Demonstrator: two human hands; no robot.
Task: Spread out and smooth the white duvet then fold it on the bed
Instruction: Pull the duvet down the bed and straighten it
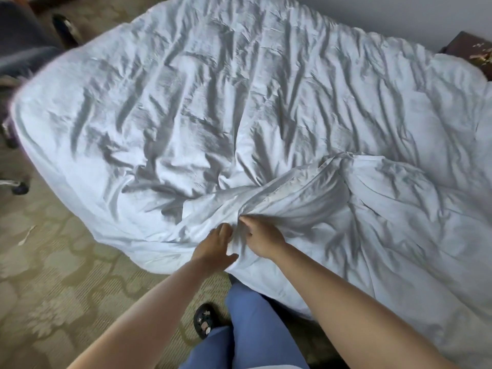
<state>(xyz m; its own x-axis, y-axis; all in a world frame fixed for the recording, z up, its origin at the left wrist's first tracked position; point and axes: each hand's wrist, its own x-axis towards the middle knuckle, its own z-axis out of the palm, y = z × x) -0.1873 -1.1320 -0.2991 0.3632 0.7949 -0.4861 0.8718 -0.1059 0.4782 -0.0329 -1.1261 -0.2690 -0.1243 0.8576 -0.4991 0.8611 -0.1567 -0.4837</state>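
The white duvet [239, 107] looks soft, bulky and limp. Left hand [214, 247] and right hand [262, 239] both pinch its bunched near edge, a good hold.

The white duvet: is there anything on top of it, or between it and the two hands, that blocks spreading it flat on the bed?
Nothing visible blocks it. Both the left hand and the right hand already grip a bunched fold at the near edge of the white duvet. No object lies on its wrinkled surface.
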